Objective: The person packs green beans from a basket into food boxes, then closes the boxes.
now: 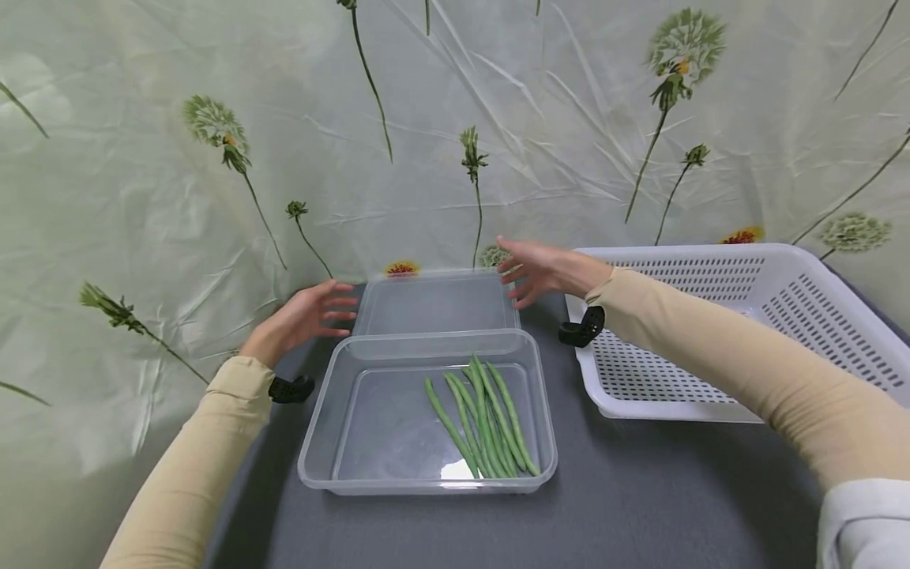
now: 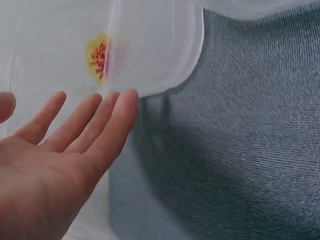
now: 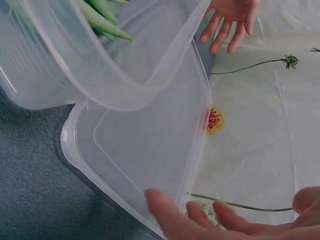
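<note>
A clear plastic container (image 1: 398, 423) stands on the dark table, with several green beans (image 1: 486, 419) lying lengthwise in its right half. Behind it lies its translucent flat lid (image 1: 437, 304), against the patterned backdrop. My left hand (image 1: 306, 316) is at the lid's left side, fingers extended; in the left wrist view, the fingertips are close to the lid's rounded corner (image 2: 175, 75), and whether they touch it I cannot tell. At the lid's right side is my right hand (image 1: 536, 273), its fingers spread and loosely bent, holding nothing. Neither hand grips anything.
A white perforated basket (image 1: 668, 409) stands on the right, partly beneath the right forearm. Wrinkled cloth (image 1: 426, 182) printed with flowers rises behind the table and along the left. Dark table surface (image 1: 569, 514) shows in front of the container.
</note>
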{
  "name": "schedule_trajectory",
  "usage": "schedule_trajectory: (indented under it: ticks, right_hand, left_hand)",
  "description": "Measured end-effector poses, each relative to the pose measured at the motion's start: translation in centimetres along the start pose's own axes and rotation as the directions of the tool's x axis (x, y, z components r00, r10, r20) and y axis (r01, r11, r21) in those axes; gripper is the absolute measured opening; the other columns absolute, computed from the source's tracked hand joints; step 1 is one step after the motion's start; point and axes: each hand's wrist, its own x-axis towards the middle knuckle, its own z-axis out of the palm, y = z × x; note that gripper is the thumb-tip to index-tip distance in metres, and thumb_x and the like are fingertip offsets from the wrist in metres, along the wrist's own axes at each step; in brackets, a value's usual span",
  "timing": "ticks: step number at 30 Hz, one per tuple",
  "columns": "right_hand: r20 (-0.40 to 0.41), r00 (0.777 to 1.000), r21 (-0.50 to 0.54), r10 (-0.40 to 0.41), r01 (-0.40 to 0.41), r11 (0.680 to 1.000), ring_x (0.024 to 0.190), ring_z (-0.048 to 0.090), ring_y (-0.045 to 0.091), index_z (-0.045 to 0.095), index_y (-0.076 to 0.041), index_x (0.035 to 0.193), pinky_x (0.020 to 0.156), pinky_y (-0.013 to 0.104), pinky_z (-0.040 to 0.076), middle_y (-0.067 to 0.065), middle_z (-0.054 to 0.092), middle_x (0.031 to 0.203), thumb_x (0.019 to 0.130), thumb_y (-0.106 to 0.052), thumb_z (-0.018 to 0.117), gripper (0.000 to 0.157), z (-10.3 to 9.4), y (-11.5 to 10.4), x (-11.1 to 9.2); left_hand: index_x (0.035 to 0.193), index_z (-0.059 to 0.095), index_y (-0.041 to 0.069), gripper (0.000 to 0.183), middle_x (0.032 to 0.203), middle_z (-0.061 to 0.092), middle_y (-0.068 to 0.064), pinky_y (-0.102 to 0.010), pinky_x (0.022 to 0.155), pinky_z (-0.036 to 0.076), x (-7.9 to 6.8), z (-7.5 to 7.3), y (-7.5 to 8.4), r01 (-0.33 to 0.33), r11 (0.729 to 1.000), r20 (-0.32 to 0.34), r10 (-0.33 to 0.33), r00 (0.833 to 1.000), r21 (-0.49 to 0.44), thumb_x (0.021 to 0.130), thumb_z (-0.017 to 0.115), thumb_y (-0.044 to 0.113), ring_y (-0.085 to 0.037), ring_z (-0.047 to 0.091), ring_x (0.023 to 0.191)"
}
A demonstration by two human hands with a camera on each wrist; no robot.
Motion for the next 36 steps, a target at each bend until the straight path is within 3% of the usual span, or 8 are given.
schedule_trajectory:
  ticks: [7, 12, 15, 19, 21, 26, 32, 36]
  right_hand:
    - [0.015, 0.998, -0.023, 0.061, -0.061, 0.998, 0.14, 0.008, 0.057, -0.008, 0.001, 0.155, 0.108, 0.064, 0.021, 0.025, -0.007, 0.16, 0.1, -0.063, 0.017, 0.088, -0.4, 0.1, 0.0]
    - [0.052, 0.993, 0.041, 0.107, -0.109, 0.993, 0.139, -0.004, 0.057, -0.021, -0.002, 0.152, 0.109, 0.067, 0.012, 0.02, -0.021, 0.159, 0.099, -0.064, 0.014, 0.088, -0.3, 0.5, 0.5]
    - [0.057, 0.991, 0.077, 0.12, -0.124, 0.989, 0.139, -0.01, 0.056, -0.026, -0.005, 0.15, 0.108, 0.068, 0.009, 0.018, -0.024, 0.158, 0.099, -0.064, 0.014, 0.088, -0.3, 0.8, 0.9]
    - [0.045, 0.992, 0.089, 0.121, -0.125, 0.988, 0.141, -0.007, 0.054, -0.027, -0.006, 0.15, 0.108, 0.068, 0.011, 0.019, -0.023, 0.159, 0.099, -0.065, 0.016, 0.089, -0.3, 0.9, 1.1]
    - [0.035, 0.992, 0.085, 0.119, -0.122, 0.989, 0.142, -0.004, 0.054, -0.025, -0.006, 0.151, 0.108, 0.068, 0.013, 0.02, -0.021, 0.159, 0.099, -0.064, 0.016, 0.088, -0.4, 0.9, 1.2]
    - [0.02, 0.993, 0.062, 0.113, -0.114, 0.992, 0.143, -0.002, 0.052, -0.023, -0.004, 0.152, 0.108, 0.068, 0.015, 0.022, -0.017, 0.16, 0.1, -0.063, 0.016, 0.087, -0.3, 1.0, 1.3]
    - [-0.032, 0.995, 0.087, 0.099, -0.096, 0.992, 0.144, 0.003, 0.049, -0.017, -0.002, 0.153, 0.107, 0.069, 0.015, 0.023, -0.012, 0.16, 0.1, -0.062, 0.016, 0.086, -0.1, 1.1, 1.3]
    - [-0.107, 0.992, 0.141, 0.07, -0.054, 0.989, 0.143, 0.012, 0.044, -0.011, 0.001, 0.154, 0.106, 0.07, 0.016, 0.026, -0.002, 0.16, 0.1, -0.062, 0.016, 0.087, 0.1, 1.2, 1.0]
  left_hand:
    - [0.156, 0.001, 0.0, 0.068, 0.157, 0.01, -0.031, -0.042, 0.096, 0.045, 0.1, -0.5, -1.2, 0.022, 0.989, 0.021, -0.019, 1.0, -0.146, 0.108, 0.015, 0.045, -0.049, 0.015, 0.142]
    - [0.156, -0.003, 0.002, 0.07, 0.157, 0.01, -0.032, -0.043, 0.1, 0.041, 0.1, -0.2, -1.4, 0.033, 0.986, 0.024, -0.029, 0.999, -0.164, 0.107, 0.014, 0.048, -0.048, 0.016, 0.142]
    - [0.156, -0.001, 0.001, 0.071, 0.157, 0.012, -0.032, -0.047, 0.103, 0.038, 0.0, 0.0, -1.6, 0.028, 0.994, -0.013, -0.03, 0.999, -0.108, 0.106, 0.015, 0.049, -0.047, 0.02, 0.14]
    - [0.156, -0.001, 0.001, 0.073, 0.157, 0.011, -0.032, -0.051, 0.107, 0.032, -0.1, -0.2, -1.9, 0.038, 0.999, -0.019, -0.038, 0.999, -0.026, 0.106, 0.016, 0.051, -0.045, 0.019, 0.141]
    - [0.156, -0.001, 0.001, 0.072, 0.158, 0.009, -0.031, -0.052, 0.108, 0.03, -0.1, -0.3, -2.1, 0.046, 0.998, -0.014, -0.047, 0.999, -0.031, 0.106, 0.017, 0.05, -0.045, 0.016, 0.143]
    - [0.155, 0.003, -0.002, 0.073, 0.157, 0.011, -0.032, -0.054, 0.11, 0.026, 0.0, 0.0, -2.4, 0.032, 0.997, -0.091, -0.038, 0.995, -0.067, 0.106, 0.021, 0.049, -0.045, 0.017, 0.142]
    - [0.156, -0.005, 0.002, 0.068, 0.159, 0.008, -0.029, -0.056, 0.113, 0.017, -0.2, 0.0, -2.5, 0.057, 0.996, -0.002, -0.058, 0.998, -0.068, 0.108, 0.021, 0.044, -0.043, 0.011, 0.145]
    - [0.157, -0.005, 0.004, 0.061, 0.159, 0.007, -0.027, -0.057, 0.112, 0.018, -0.2, 0.1, -2.3, 0.058, 0.997, 0.0, -0.058, 0.998, -0.049, 0.11, 0.025, 0.029, -0.044, 0.014, 0.144]
